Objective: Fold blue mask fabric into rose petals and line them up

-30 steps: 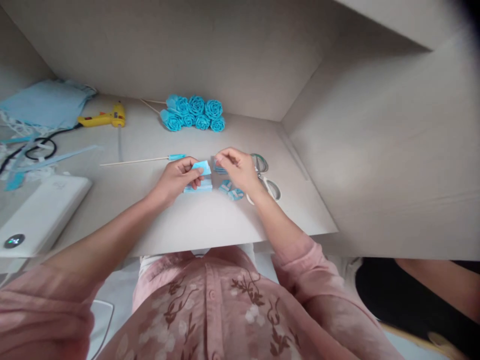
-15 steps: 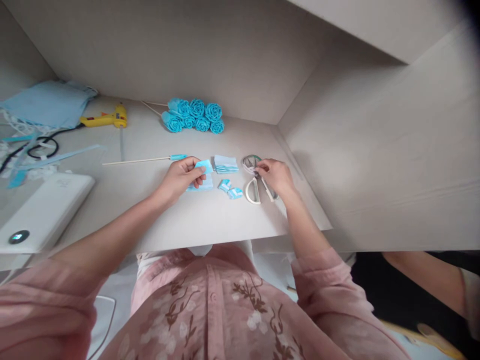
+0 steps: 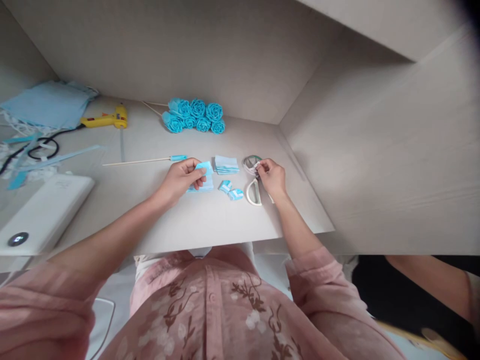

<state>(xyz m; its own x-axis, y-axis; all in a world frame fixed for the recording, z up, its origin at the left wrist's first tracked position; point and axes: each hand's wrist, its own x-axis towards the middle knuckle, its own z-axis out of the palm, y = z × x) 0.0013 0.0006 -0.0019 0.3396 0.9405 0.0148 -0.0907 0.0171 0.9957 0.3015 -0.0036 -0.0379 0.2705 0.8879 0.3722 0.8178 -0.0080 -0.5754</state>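
My left hand (image 3: 184, 180) pinches a small blue fabric piece (image 3: 204, 169) between thumb and fingers, just above a stack of light-blue squares (image 3: 204, 185). My right hand (image 3: 273, 176) has its fingertips closed at the edge of a round, ring-like roll (image 3: 250, 162); what exactly is pinched there cannot be made out. Beneath that hand lie scissors with white handles (image 3: 248, 194), partly covered by it. Between the hands sit another stack of pale-blue squares (image 3: 226, 165) and two small folded blue pieces (image 3: 235, 194). A thin stick with a blue-wrapped end (image 3: 178, 158) rests beyond my left hand.
Several blue fabric roses (image 3: 197, 109) on sticks lie at the back. To the left are a yellow glue gun (image 3: 107, 119), blue face masks (image 3: 48, 102), loose strips and a white power bank (image 3: 47, 210). Another person's arm (image 3: 431, 285) shows at lower right, beyond the side panel.
My right hand has shifted slightly left over the scissors, covering more of one handle, its fingertips still at the roll. My left hand keeps the blue piece in nearly the same place.
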